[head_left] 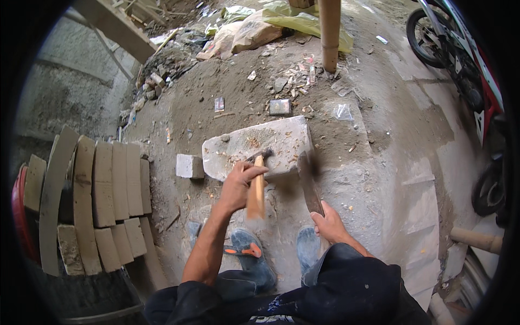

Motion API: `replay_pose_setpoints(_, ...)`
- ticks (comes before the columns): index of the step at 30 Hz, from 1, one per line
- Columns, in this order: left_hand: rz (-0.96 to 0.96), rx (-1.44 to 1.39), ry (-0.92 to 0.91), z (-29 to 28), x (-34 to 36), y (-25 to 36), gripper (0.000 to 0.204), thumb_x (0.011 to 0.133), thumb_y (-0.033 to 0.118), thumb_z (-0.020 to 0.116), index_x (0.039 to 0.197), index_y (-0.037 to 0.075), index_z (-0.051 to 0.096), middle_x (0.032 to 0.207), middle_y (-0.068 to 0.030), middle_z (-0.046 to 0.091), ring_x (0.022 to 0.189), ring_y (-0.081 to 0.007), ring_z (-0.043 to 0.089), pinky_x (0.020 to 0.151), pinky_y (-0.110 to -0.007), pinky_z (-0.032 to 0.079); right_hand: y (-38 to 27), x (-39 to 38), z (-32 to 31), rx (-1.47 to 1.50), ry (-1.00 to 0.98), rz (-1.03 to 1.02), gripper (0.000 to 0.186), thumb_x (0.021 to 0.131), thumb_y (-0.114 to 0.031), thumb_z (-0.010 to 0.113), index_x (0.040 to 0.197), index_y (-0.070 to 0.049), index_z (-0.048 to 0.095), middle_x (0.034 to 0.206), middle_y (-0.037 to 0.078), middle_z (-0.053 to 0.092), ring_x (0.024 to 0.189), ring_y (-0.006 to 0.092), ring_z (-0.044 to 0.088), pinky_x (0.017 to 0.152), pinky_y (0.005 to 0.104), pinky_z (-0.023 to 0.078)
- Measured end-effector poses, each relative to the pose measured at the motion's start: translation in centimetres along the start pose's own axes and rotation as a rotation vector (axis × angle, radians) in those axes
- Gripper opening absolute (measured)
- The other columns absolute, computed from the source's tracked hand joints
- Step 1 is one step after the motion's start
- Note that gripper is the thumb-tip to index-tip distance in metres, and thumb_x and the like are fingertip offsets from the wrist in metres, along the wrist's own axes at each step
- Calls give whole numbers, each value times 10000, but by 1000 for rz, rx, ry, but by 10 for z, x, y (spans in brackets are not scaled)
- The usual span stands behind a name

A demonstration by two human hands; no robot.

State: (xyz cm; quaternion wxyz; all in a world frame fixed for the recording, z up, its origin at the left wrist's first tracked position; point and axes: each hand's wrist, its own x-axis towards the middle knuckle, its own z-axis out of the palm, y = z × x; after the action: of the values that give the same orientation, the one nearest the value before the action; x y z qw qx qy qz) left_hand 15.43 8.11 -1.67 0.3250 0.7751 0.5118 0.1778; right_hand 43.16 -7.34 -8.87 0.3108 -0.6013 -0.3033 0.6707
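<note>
My left hand [236, 187] is closed round a hammer [257, 196], gripping its pale wooden handle just below the dark head. That head is over the near part of a whitish stone block [222, 154], and the handle points back toward me. To the right, my right hand [331, 225] holds a machete [310, 187] by its handle, which the fingers mostly hide. The broad dark blade points away from me beside the block's right end, its tip blurred. Wood shavings lie scattered on the block top.
A small white block [189, 166] sits left of the stone. Bricks [103, 184] are stacked further left. A bamboo post [329, 38] and sacks [254, 32] stand beyond. A motorcycle [466, 70] is at the right. My boots [249, 260] are close to the stone.
</note>
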Motion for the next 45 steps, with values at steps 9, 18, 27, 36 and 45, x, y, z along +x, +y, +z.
replay_pose_setpoints(9,-347,-726,78,105,-62,-24,468,952,3,641,1396,148,670,1075,-85,744,936,-189,717,833,-329,604,2,16,7,183,-76,135,237,932,-21,549,1169,-25,554,775,52,570,577,139,568,502,326,513)
replay_pose_setpoints(18,-784,-1390,293,140,-75,-21,442,1054,153,478,1494,168,441,1065,-132,690,882,-238,707,736,-461,664,3,19,10,597,-155,343,189,1006,-150,560,1174,-62,557,782,64,574,571,192,559,555,394,532)
replay_pose_setpoints(27,-966,-1128,279,130,-42,-18,271,1116,405,441,1191,156,519,821,-51,570,593,-180,587,476,-369,573,-2,32,7,-189,-61,106,266,1033,-286,615,996,-26,657,652,72,624,544,243,603,538,394,500)
replay_pose_setpoints(36,-677,-1399,212,95,-50,49,307,1098,328,539,1324,120,539,880,-62,642,528,-122,618,382,-272,538,-81,32,11,-927,79,-898,395,747,-102,686,1134,-65,616,735,160,677,700,376,700,638,508,540)
replay_pose_setpoints(45,-821,-1078,288,61,-42,104,382,1108,490,484,1238,138,557,688,-28,581,486,-134,586,377,-283,525,-134,51,17,-1049,213,-1180,52,927,-135,611,934,-84,606,610,91,621,539,261,670,505,414,524)
